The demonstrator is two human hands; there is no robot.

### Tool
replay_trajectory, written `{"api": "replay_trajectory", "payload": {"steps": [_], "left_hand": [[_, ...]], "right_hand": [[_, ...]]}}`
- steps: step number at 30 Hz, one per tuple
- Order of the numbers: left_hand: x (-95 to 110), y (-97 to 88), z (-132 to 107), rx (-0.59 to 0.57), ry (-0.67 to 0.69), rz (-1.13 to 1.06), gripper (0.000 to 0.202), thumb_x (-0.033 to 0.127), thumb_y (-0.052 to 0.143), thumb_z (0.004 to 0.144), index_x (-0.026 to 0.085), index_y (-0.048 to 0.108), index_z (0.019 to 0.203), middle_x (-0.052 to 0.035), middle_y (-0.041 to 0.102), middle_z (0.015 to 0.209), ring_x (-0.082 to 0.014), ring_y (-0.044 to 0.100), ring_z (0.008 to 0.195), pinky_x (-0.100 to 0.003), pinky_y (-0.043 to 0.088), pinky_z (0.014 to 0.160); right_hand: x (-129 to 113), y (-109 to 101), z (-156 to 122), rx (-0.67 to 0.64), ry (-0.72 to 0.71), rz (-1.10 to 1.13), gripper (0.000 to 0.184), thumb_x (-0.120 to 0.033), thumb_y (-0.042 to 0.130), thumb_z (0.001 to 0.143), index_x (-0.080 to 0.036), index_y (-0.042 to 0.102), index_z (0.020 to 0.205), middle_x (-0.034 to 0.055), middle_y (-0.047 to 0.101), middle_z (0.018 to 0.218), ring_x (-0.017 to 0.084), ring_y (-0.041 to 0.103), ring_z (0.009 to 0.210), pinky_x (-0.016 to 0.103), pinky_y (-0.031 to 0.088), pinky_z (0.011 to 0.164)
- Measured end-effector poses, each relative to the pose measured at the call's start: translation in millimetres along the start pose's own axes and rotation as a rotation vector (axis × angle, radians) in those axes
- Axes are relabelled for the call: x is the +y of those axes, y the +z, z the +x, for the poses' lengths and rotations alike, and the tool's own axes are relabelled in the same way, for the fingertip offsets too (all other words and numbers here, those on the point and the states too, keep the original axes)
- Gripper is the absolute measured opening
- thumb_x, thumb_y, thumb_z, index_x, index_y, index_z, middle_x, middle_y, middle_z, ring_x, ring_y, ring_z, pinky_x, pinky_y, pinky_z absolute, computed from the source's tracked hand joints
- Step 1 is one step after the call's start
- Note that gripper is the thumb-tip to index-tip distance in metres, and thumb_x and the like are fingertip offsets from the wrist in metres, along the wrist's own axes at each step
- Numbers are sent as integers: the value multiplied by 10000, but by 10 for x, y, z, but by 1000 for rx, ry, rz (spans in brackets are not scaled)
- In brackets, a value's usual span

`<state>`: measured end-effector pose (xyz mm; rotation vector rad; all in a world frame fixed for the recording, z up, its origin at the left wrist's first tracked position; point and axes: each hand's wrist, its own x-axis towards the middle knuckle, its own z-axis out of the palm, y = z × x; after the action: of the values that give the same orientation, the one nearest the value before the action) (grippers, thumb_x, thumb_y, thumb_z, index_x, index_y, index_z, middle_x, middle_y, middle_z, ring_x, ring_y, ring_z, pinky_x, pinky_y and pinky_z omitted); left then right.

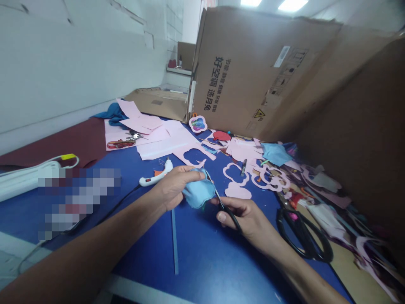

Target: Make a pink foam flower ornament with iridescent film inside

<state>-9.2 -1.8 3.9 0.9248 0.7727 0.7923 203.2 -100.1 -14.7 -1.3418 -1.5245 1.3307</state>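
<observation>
My left hand (177, 185) is closed on a light blue, rounded fabric piece (200, 193) with a seamed edge, held above the blue tabletop. My right hand (242, 217) grips a slim black tool (228, 211) with a thin metal end. Its tip lies against the right edge of the fabric; whether it is tweezers or scissors I cannot tell. Just beyond my left wrist rests a white glue gun (156, 175). A pair of large black-handled scissors (303, 236) lies beside my right forearm.
Pink sheets (161, 139) and cut-out pink frames (236, 174) spread across the back. A narrow blue strip (174, 245) lies in front. A large cardboard box (247, 76) stands behind, scraps (329, 219) pile at right, and a white power strip (28, 181) sits at left.
</observation>
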Motion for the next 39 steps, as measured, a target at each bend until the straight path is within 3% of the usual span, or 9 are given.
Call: {"api": "replay_trajectory", "payload": {"steps": [7,16,28,39], "left_hand": [[-13,-9,1,-27,9,-24,182,258,848,711,117,791,811,-144,797,867,-206,738,753,-307,557,735],[-32,-18,11,6,26,-18,246,338,888,747,147,771,849,-115,793,865,-189,716,711,-286,527,652],[-4,-28,11,-23,6,-10,215,293,883,698,137,770,794,-132,799,849,-210,735,748,-323,564,736],[7,-47,13,-37,5,-4,204,285,884,704,129,781,785,-138,796,854,-198,717,733,-308,548,713]], "right_hand": [[-40,-2,4,2,13,0,575,-627,843,819,-174,827,1173,-39,470,666,125,378,642,270,316,605],[-38,1,-12,11,25,-20,602,-673,792,848,-190,823,1205,-36,460,668,132,356,650,273,300,604],[-11,-86,2,-36,24,-28,578,-639,846,817,-195,833,1188,-32,478,691,122,345,644,263,301,581],[-21,-82,-10,-44,53,-14,605,-660,834,819,-183,822,1192,-44,468,662,118,340,619,265,308,578]]}}
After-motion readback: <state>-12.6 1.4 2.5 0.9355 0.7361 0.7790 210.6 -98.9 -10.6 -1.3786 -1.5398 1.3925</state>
